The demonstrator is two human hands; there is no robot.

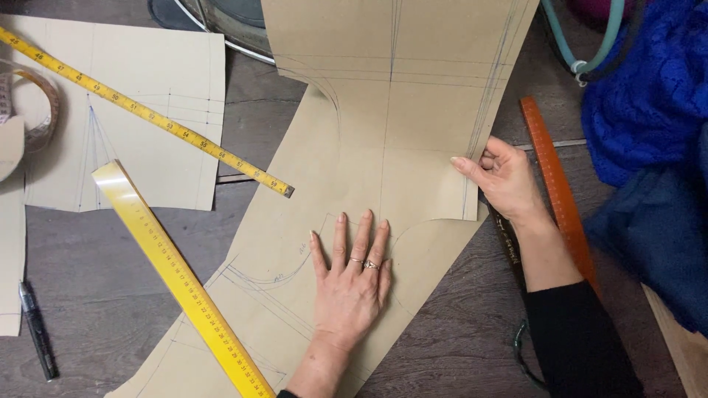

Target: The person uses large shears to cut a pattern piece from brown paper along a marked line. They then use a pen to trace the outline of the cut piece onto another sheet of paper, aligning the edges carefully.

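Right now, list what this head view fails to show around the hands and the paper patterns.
- Upper pattern piece: its top is cut off by the frame edge.
- Lower pattern piece: partly covered by the upper piece and the left hand.
- Dark tool under the right hand: mostly hidden by wrist and sleeve; kind unclear.
- Right hand fingers: the ones curled under the paper edge are unseen.
- Pencil notes near the curve: too small to make out.

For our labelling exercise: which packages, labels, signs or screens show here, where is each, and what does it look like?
None in view. Printed markings appear only on measuring tools:
Yellow ruler: lower left, long, flat.
Yellow tape measure: upper left, narrow strip.
Orange ruler: right, curved.
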